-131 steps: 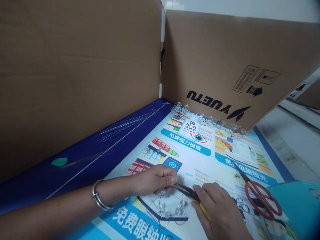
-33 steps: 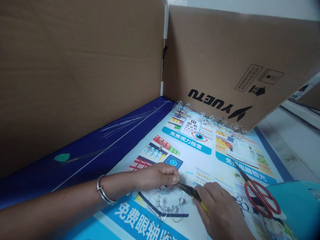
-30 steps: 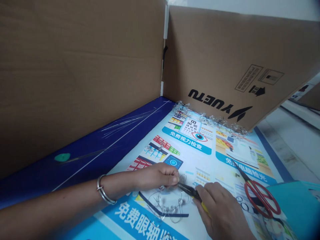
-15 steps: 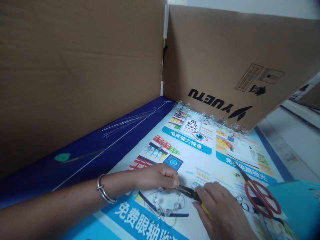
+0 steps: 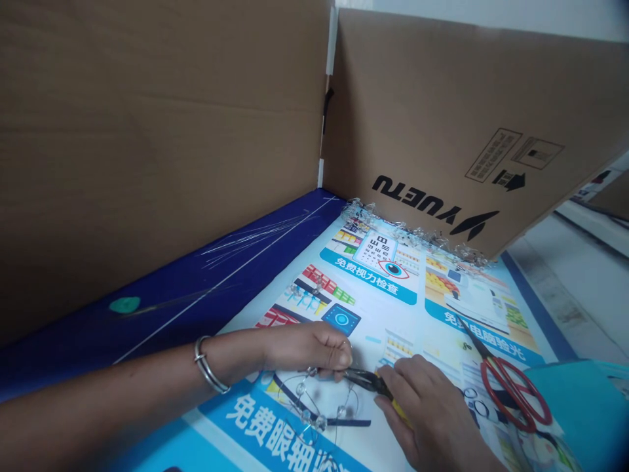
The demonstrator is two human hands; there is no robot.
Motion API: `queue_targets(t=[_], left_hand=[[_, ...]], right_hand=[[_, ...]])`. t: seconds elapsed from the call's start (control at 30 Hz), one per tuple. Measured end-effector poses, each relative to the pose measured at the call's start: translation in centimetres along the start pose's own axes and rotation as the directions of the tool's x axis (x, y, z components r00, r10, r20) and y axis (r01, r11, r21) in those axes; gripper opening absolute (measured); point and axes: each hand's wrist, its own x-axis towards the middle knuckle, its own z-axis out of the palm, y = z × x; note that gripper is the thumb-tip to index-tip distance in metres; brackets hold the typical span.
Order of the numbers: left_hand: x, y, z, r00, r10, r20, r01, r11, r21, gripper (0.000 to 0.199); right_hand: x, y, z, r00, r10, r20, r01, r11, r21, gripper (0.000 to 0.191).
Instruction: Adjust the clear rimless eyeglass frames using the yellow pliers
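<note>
My left hand [image 5: 312, 347], with a silver bangle [image 5: 209, 367] at the wrist, is closed in a pinch on the end of a wire strand with clear beads [image 5: 321, 423]. The strand hangs in a loose loop below my fingers, over the printed sheet. My right hand [image 5: 425, 400] is wrapped round pliers [image 5: 368, 380] with dark jaws and yellow handles. The tips of the pliers meet the wire right beside my left fingertips. The exact spot that they grip is too small to make out.
Red-handled scissors [image 5: 515, 393] lie right of my right hand, near a teal item [image 5: 580, 400]. Beaded wire pieces [image 5: 422, 236] line the foot of the cardboard wall [image 5: 442, 118]. Thin wires [image 5: 255, 236] and a green piece [image 5: 124, 305] lie on the blue strip.
The bead loop has swung slightly left. The pliers and my right hand have shifted a little left, still close to my left fingertips. The view has tilted slightly.
</note>
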Motion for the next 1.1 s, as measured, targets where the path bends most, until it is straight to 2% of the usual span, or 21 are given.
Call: queue_targets(t=[0.2, 0.43, 0.6, 1.1], left_hand=[[-0.07, -0.03, 0.0, 0.999, -0.036, -0.012, 0.036, 0.999, 0.008, 0.038], [-0.09, 0.4, 0.14, 0.996, -0.076, -0.048, 0.075, 0.997, -0.026, 0.041], [-0.07, 0.39, 0.21, 0.997, -0.063, -0.044, 0.062, 0.997, -0.038, 0.041], [0.15, -0.33, 0.04, 0.998, -0.036, -0.046, 0.033, 0.997, -0.073, 0.041]], right_hand=[[-0.11, 0.04, 0.24, 0.998, -0.049, -0.04, 0.044, 0.991, -0.124, 0.021], [-0.12, 0.11, 0.51, 0.999, -0.039, -0.007, 0.037, 0.982, -0.184, 0.019], [-0.14, -0.1, 0.77, 0.998, -0.009, 0.065, 0.021, 0.982, -0.19, 0.014], [-0.35, -0.7, 0.92, 0.998, 0.032, 0.059, -0.027, 0.996, -0.09, 0.009]])
